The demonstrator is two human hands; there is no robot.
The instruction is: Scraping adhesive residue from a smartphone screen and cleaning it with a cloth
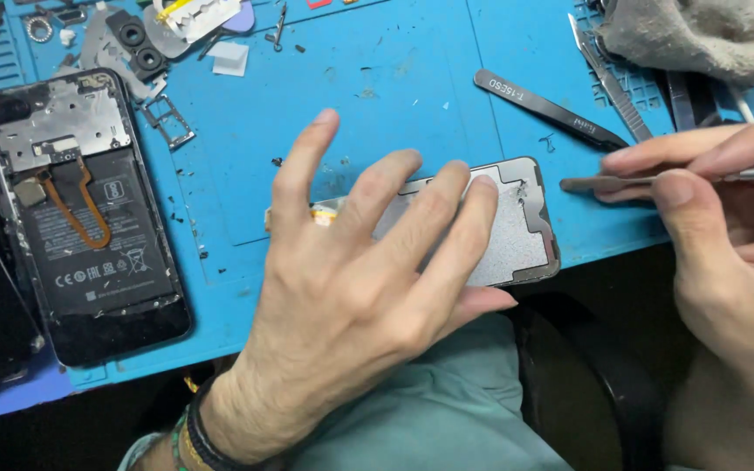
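Bare hands, left wrist (198,432) in black, green, yellow bracelets

Head cam, close, down onto mat (412,78)

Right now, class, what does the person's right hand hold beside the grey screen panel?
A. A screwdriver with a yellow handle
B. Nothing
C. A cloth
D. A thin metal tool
D: the right hand pinches a thin metal tool, its flat tip just off the edge of the screen panel.
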